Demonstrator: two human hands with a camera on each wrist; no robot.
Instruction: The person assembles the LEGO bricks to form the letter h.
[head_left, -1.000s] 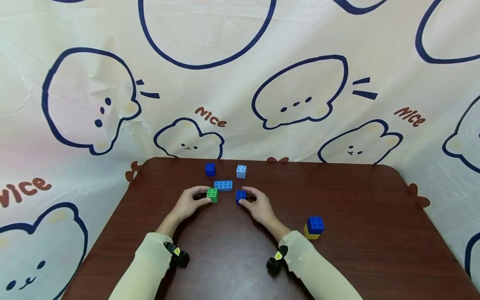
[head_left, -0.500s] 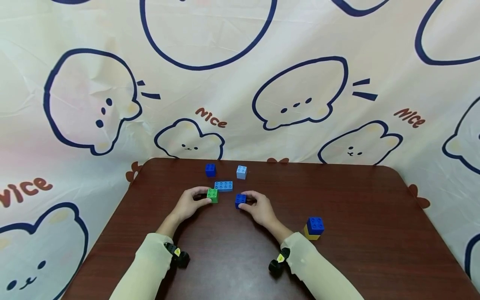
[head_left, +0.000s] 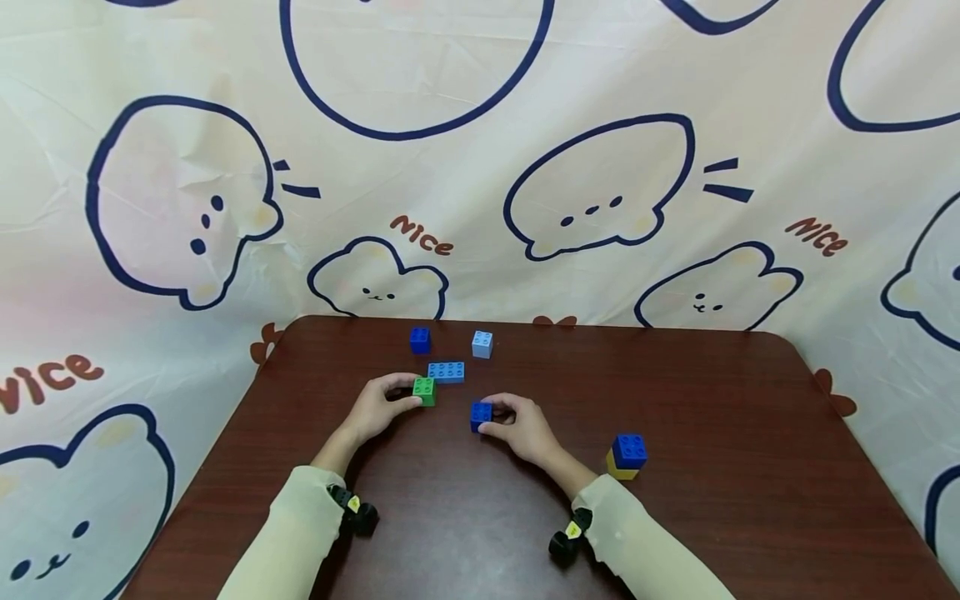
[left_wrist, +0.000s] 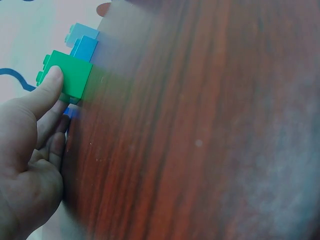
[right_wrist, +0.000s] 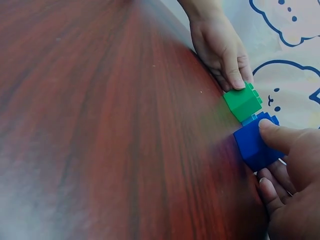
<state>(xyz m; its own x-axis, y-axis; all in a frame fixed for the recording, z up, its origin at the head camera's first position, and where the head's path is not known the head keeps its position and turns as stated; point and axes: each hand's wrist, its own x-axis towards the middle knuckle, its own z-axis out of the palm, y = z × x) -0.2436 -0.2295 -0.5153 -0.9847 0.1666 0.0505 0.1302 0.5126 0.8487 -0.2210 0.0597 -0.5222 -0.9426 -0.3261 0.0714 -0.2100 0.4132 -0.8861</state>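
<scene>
My left hand point(head_left: 377, 408) pinches a green toy building brick point(head_left: 424, 391) between thumb and fingers. Right behind that brick lies a longer light blue brick point(head_left: 446, 372). To the right, my right hand point(head_left: 527, 427) pinches a dark blue brick point(head_left: 481, 417), thumb on its near side. The left wrist view has the thumb flat on the green brick's side point(left_wrist: 72, 75), with the light blue one partly hidden behind it. In the right wrist view the dark blue brick point(right_wrist: 256, 145) overlaps the long one.
At the back of the brown table point(head_left: 675, 383) stand another dark blue brick point(head_left: 420, 341) and a pale blue brick point(head_left: 482, 344). Right of my right forearm is a dark blue brick stacked on a yellow one point(head_left: 628, 456). A patterned cloth point(head_left: 480, 167) hangs behind the table.
My right hand has drawn the dark blue brick toward the near edge, away from the long light blue brick. The left hand and its green brick have stayed put.
</scene>
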